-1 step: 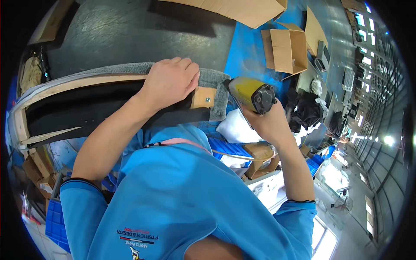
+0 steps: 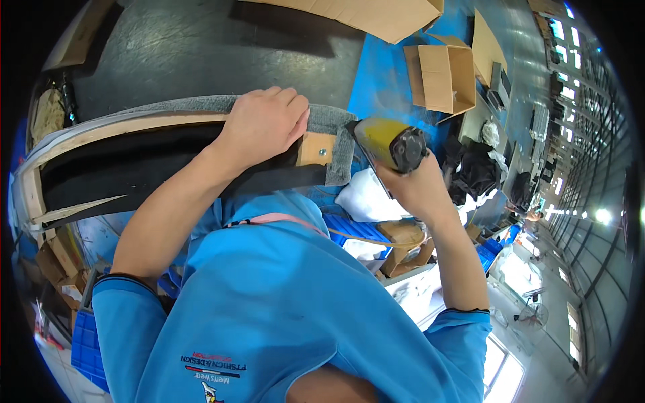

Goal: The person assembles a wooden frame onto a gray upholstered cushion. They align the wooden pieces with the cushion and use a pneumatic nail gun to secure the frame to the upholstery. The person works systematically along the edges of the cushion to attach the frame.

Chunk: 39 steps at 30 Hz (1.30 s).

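Note:
An upholstered wooden frame [image 2: 144,126] lies across in front of me, with black cloth inside its pale wood rim. Grey fabric [image 2: 339,154] wraps its right end, next to a small wooden block [image 2: 310,149] with a metal fastener in it. Gripping the far rim near that end, my left hand [image 2: 262,127] has its fingers curled over the fabric. My right hand [image 2: 420,191] is closed around the handle of a yellow and black staple gun [image 2: 384,141]. The gun's nose is at the frame's right end; whether it touches the fabric I cannot tell.
Beyond the frame is a dark work surface [image 2: 181,60]. An open cardboard box [image 2: 437,77] stands at the far right, and a larger carton [image 2: 376,17] at the top. Dark cloth [image 2: 474,174], a white bag [image 2: 369,198] and a blue crate [image 2: 356,230] lie to the right and below.

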Available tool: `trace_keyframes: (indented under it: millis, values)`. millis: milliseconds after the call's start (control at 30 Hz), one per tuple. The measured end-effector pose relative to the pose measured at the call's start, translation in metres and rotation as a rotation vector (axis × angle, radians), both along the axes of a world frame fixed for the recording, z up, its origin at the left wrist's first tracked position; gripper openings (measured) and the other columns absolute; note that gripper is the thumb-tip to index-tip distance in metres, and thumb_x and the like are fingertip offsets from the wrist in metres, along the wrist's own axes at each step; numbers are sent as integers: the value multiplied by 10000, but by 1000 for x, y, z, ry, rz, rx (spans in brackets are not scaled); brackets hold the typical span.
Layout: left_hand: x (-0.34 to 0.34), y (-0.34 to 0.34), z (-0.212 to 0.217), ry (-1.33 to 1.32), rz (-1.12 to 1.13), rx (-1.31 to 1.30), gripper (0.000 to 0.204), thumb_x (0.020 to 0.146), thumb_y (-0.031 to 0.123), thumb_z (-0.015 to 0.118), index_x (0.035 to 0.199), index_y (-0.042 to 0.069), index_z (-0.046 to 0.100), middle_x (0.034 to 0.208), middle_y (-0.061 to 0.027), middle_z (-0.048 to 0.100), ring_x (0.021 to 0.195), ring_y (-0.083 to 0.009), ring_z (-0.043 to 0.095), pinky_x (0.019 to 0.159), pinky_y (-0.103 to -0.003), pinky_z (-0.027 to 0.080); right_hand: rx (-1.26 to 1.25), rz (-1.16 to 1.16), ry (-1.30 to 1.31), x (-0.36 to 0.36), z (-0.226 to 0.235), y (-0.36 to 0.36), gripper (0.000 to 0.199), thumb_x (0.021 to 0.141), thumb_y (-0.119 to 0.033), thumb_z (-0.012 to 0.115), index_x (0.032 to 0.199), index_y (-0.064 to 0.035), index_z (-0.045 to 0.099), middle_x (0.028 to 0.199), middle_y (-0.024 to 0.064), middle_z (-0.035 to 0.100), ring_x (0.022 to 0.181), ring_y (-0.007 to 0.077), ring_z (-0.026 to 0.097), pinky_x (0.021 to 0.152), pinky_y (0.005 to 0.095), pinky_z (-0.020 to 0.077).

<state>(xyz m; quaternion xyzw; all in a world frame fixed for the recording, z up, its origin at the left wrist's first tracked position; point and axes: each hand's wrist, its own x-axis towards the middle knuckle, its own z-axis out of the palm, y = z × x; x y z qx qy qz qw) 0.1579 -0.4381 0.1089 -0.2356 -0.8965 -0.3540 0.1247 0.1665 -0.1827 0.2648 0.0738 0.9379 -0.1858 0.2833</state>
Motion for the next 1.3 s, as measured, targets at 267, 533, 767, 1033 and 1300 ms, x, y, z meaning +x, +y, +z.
trace_keyframes:
  millis: [267, 533, 767, 1033, 1300]
  values:
    - [-2, 1, 7, -38, 0, 22, 82, 917, 158, 715, 946, 91, 677, 843, -62, 669, 764, -279, 678, 660, -413, 557, -274, -374, 144, 3, 45, 11, 315, 924, -210, 829, 1091, 30, 714, 799, 35, 700, 671, 100, 649, 623, 270, 518]
    - [38, -64, 47, -99, 132, -203, 144, 908, 164, 742, 1014, 85, 684, 987, -82, 702, 933, -295, 692, 835, -444, 544, -499, -73, -64, 57, 24, -37, 297, 894, -114, 814, 1150, -11, 704, 823, -4, 670, 725, 72, 569, 654, 249, 462]
    - [86, -298, 76, 69, 691, -238, 219, 904, 66, 707, 1121, 80, 727, 1098, -131, 753, 1042, -363, 709, 930, -440, 561, -692, -251, 57, 79, -12, -97, 213, 911, -75, 806, 1070, 21, 701, 836, 19, 693, 731, 85, 624, 676, 253, 498]
    - [191, -542, 9, -983, 758, 572, 705, 993, 356, 743, 1532, -30, 504, 1496, -168, 606, 1360, -241, 582, 1124, -348, 458, -149, 53, 816, 70, -51, -231, 583, 917, -119, 822, 1442, 18, 608, 1220, 207, 737, 1061, 278, 709, 974, 364, 534]
    - [186, -486, 8, -625, 560, 1169, 883, 817, 30, 534, 1671, 26, 312, 1593, -160, 498, 1452, -248, 488, 1198, -309, 360, -417, -93, 512, 91, -71, -258, 780, 899, -1, 777, 1603, -9, 441, 1451, 224, 621, 1329, 315, 616, 1137, 404, 462]
